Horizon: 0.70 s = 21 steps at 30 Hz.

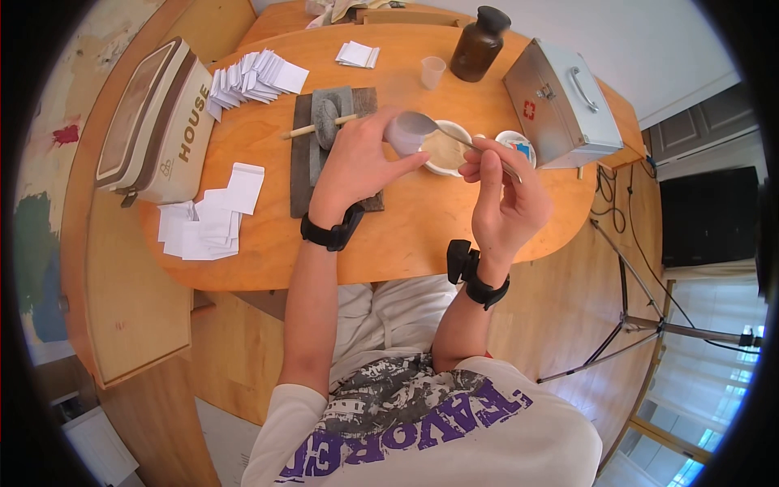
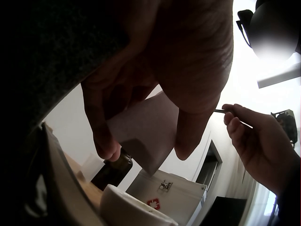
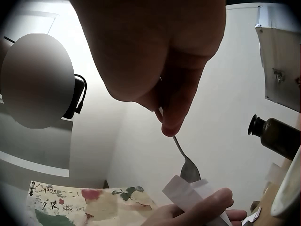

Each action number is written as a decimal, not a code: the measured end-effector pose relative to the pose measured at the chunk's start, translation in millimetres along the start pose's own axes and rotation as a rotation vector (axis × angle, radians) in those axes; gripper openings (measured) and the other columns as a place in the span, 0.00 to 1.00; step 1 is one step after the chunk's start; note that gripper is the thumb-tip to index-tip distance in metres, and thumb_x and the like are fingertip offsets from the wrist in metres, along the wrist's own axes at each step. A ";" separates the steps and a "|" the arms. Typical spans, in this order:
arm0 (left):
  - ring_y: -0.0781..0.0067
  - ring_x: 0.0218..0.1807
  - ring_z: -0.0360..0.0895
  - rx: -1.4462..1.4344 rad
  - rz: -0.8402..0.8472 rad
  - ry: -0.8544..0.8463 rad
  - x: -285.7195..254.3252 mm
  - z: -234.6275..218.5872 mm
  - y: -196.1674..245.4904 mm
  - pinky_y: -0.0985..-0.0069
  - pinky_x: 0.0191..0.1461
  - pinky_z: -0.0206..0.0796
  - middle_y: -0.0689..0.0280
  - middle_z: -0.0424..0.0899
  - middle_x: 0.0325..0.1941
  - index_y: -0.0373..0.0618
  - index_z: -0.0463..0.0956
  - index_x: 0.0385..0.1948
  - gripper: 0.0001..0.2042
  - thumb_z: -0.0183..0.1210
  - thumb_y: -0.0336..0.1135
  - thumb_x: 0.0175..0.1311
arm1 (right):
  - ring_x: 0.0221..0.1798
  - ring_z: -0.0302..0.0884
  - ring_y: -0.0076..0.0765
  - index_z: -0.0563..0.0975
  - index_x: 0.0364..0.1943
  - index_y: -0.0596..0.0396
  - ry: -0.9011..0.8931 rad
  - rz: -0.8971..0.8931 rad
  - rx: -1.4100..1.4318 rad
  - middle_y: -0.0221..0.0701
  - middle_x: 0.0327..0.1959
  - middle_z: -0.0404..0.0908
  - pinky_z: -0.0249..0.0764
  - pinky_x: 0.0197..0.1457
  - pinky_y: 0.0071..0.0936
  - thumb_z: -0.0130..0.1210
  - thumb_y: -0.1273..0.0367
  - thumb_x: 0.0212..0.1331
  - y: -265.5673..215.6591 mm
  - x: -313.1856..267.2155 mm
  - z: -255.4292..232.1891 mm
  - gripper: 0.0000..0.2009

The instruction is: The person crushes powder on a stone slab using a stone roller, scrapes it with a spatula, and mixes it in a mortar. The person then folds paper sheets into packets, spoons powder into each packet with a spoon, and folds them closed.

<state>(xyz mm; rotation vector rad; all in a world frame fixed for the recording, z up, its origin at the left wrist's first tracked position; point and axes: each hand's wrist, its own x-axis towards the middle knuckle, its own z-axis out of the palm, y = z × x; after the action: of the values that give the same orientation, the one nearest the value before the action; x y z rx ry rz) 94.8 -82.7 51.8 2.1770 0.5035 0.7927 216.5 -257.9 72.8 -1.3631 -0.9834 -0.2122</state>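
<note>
My left hand (image 1: 353,170) pinches a small white paper envelope (image 2: 146,127) between thumb and fingers, above the table. A metal spoon (image 3: 190,170) is gripped by its handle in my right hand (image 1: 510,195). In the right wrist view the spoon's bowl dips in at the envelope's open top. Below both hands stands a white bowl (image 1: 444,171) with pale beige powder (image 1: 448,149) in it. The left wrist view shows the bowl's outer wall under the envelope.
Stacked envelopes (image 1: 258,79) and loose envelopes (image 1: 213,226) lie at the left by a HOUSE box (image 1: 166,138). A stone grinding boat (image 1: 326,122) with a wooden-handled roller sits behind my left hand. A plastic cup (image 1: 432,73), brown bottle (image 1: 480,47) and metal first-aid case (image 1: 556,105) stand at the back right.
</note>
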 end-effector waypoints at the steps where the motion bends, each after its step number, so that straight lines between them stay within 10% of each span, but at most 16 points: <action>1: 0.63 0.43 0.92 0.008 0.002 0.006 -0.4 -0.1 0.4 0.68 0.51 0.83 0.56 0.96 0.46 0.36 0.86 0.61 0.29 0.83 0.39 0.60 | 0.34 0.92 0.29 0.89 0.50 0.66 0.000 0.000 0.000 0.37 0.36 0.93 0.88 0.40 0.24 0.64 0.79 0.79 -0.7 -0.2 0.5 0.05; 7: 0.63 0.43 0.93 0.061 0.004 0.031 -1.6 -0.5 -0.8 0.67 0.50 0.82 0.55 0.96 0.45 0.36 0.85 0.61 0.30 0.84 0.43 0.60 | 0.33 0.91 0.26 0.89 0.49 0.64 0.237 0.180 0.080 0.34 0.35 0.93 0.87 0.39 0.24 0.62 0.75 0.82 0.9 3.4 0.6 0.07; 21: 0.61 0.43 0.93 -0.025 0.021 0.023 0.0 -0.6 -0.3 0.66 0.50 0.82 0.54 0.96 0.43 0.36 0.86 0.60 0.29 0.83 0.45 0.62 | 0.33 0.93 0.26 0.89 0.48 0.64 -0.040 0.326 -0.231 0.34 0.33 0.93 0.84 0.38 0.24 0.63 0.71 0.82 47.8 -4.5 3.6 0.09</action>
<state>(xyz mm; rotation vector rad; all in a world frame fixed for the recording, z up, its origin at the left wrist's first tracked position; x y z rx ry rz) 94.4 -82.2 51.9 2.1561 0.4807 0.8315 243.2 -244.3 35.1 -1.7232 -0.7713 -0.0533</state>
